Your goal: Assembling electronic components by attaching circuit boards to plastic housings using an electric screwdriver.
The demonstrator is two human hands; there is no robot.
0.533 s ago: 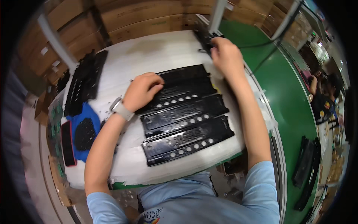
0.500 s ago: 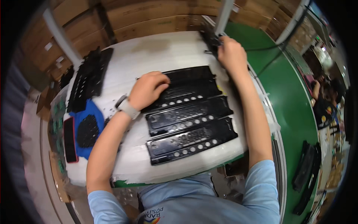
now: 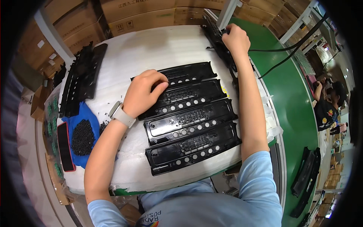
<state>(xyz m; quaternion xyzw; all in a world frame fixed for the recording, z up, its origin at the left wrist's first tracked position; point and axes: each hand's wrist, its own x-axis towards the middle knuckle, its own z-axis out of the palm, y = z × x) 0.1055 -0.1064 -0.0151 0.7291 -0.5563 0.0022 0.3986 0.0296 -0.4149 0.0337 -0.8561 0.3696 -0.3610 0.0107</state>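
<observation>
Four black panels lie side by side in a row (image 3: pixel 191 115) on a white table top (image 3: pixel 132 160). Each panel is long and thin, with a line of round holes along the edge nearer the person.

The left hand (image 3: pixel 145 92) is over the left end of the row, at the second panel from the far side. Its fingers are bent, and the thumb is near the first finger with a small gap. I cannot tell if it has hold of anything. A watch (image 3: pixel 120 113) with a pale strap is on that wrist.

The right hand (image 3: pixel 237 39) is past the far right corner of the row, at a pile of black parts (image 3: pixel 214 38). Its fingers are curled in. I cannot see the tips well, so I cannot tell how far open they are or if they have hold of a part.

Left of the row is a blue cloth (image 3: pixel 84 110) with a heap of tiny black bits (image 3: pixel 83 138) on it. A flat black thing with a red edge (image 3: pixel 65 147) is farther left of the row. More long black parts (image 3: pixel 85 75) lie past the row's far left corner. Big brown boxes (image 3: pixel 140 16) stand beyond the row.
</observation>
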